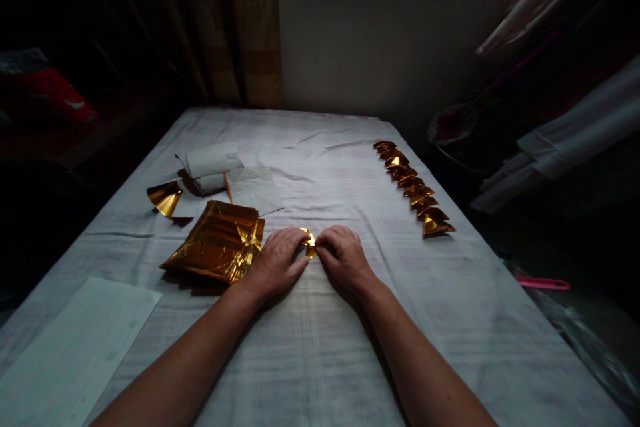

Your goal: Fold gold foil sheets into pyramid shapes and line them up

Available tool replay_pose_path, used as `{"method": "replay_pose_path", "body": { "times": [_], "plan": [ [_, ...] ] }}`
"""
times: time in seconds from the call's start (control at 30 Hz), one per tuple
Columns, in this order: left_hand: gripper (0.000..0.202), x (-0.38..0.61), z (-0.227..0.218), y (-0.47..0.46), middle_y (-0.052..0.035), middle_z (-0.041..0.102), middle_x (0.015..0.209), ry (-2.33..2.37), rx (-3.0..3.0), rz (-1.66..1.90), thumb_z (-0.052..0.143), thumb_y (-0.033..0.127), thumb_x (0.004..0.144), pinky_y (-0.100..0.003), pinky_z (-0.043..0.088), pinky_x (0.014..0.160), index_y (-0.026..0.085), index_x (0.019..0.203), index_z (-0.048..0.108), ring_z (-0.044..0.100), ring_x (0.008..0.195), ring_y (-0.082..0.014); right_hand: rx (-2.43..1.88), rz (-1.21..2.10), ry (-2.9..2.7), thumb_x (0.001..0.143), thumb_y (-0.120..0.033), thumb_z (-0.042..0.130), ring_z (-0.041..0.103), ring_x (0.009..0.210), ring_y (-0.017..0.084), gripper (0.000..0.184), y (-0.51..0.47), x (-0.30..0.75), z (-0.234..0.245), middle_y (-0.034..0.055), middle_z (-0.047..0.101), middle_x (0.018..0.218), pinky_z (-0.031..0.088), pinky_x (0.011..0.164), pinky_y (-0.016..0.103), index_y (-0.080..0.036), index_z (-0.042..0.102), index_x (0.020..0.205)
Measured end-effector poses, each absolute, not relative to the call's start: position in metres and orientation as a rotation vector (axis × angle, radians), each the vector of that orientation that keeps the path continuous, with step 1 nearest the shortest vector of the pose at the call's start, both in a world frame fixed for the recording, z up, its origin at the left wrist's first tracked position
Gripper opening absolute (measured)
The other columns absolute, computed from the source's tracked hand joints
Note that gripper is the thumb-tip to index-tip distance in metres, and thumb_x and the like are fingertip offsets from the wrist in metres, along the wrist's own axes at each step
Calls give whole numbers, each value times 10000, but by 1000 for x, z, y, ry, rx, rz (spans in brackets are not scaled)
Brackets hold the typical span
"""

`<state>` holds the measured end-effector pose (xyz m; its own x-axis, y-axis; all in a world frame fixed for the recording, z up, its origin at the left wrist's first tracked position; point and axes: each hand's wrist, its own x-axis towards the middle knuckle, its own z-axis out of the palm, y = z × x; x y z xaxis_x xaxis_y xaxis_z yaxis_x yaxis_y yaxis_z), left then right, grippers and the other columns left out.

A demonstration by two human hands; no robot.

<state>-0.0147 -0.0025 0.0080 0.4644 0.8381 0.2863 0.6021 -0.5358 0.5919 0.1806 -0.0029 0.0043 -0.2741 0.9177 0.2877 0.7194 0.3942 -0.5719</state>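
Note:
Between my two hands is a small piece of gold foil paper (311,242), partly hidden by the fingers. My left hand (280,257) grips its left side with thumb and fingers. On its right side, my right hand (344,252) pinches it with the fingertips. Just left of my left hand lies a stack of gold foil paper sheets (215,240), creased and shiny. A row of several folded gold foil pieces (410,183) runs along the right side of the table.
The table wears a pale checked cloth (320,347). Grey-white papers (253,188) and a curled gold foil sheet (166,199) lie behind the stack. A white sheet (75,347) is at the near left. Hanging clothes (575,127) and a pink handle (543,283) are beyond the right edge.

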Motion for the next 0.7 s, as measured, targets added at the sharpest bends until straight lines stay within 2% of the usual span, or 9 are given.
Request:
{"method": "replay_pose_path", "body": {
  "times": [0.2, 0.33, 0.43, 0.57, 0.7],
  "plan": [
    [370, -17, 8, -2, -85, 665, 1208, 1195, 2269, 796, 583, 185, 824, -424, 479, 1028, 218, 1192, 556, 606, 1161, -235, -1270, 282, -2154, 906, -204, 622, 589, 962, 206, 84, -7, 178, 3, 36, 703, 968, 382, 868, 355, -245, 694, 921],
    [453, -32, 22, 3, -103, 567, 1393, 1169, 2228, 727, 542, 149, 794, -410, 442, 1087, 215, 1242, 534, 532, 1290, -229, -1187, 184, -2210, 942, -249, 596, 601, 961, 203, 116, -11, 175, 5, 40, 724, 1013, 401, 869, 353, -257, 707, 976],
    [322, -51, 39, 11, -92, 540, 1429, 1223, 2237, 654, 522, 172, 804, -437, 423, 1101, 212, 1116, 590, 508, 1318, -237, -1211, 175, -2221, 947, -229, 577, 618, 933, 202, 119, -11, 174, 6, 52, 731, 1013, 419, 843, 346, -233, 692, 977],
    [192, -72, 46, 19, -60, 644, 1285, 1275, 2308, 463, 513, 146, 794, -414, 451, 1063, 218, 899, 656, 582, 1207, -219, -1206, 178, -2239, 932, -191, 574, 635, 919, 197, 98, -11, 175, 6, 57, 732, 1008, 431, 820, 335, -215, 667, 913],
    [157, -75, 39, 21, -51, 665, 1234, 1165, 2394, 369, 552, 213, 864, -374, 464, 1021, 227, 845, 707, 587, 1183, -215, -1150, 147, -2277, 920, -183, 586, 640, 944, 198, 99, -13, 177, 6, 52, 731, 1061, 444, 829, 341, -222, 675, 910]
  ]
}}
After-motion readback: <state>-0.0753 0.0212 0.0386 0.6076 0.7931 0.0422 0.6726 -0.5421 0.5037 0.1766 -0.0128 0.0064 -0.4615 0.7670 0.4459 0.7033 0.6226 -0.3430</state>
